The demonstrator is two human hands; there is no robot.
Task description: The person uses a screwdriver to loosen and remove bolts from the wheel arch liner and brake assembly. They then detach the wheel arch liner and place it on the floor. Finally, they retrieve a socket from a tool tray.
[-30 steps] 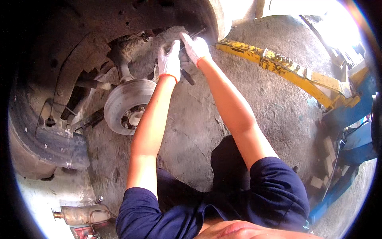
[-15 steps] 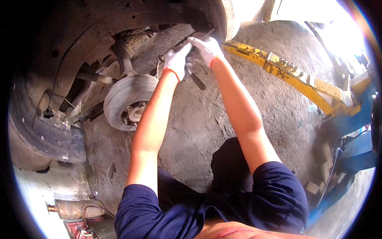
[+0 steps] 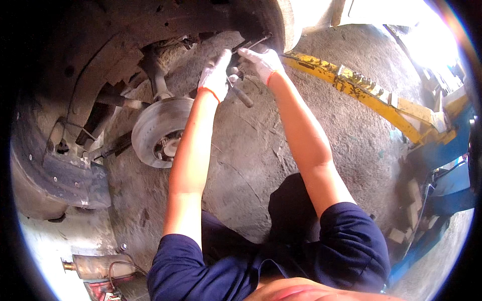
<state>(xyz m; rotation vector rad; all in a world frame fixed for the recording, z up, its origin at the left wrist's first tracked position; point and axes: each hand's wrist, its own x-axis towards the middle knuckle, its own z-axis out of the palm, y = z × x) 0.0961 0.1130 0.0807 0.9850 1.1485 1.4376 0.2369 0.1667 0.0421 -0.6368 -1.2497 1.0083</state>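
My left hand [image 3: 215, 76], in a white glove with an orange cuff, is raised beneath the edge of the wheel arch. Its fingers curl round a tool with a dark handle [image 3: 242, 95], which points down toward me; the tool's working end is hidden. To its right my right hand [image 3: 264, 64], gloved the same way, has its thumb stretched along a thin metal rod [image 3: 259, 41] that reaches up to the arch edge. That hand's fingers are mostly hidden behind the palm, and the rod's kind is unclear. A small gap separates the two hands.
A brake disc [image 3: 159, 131] with its hub hangs left of my left forearm. The dark wheel arch [image 3: 100, 55] spans overhead and left. A yellow lift arm [image 3: 369, 98] runs right to a blue post [image 3: 437, 160]. At lower left lies a metal canister [image 3: 95, 266].
My left hand has moved left and slightly down, away from my right hand. The dark handle has shifted left with it. My right hand stays almost in place, and more of the thin rod shows.
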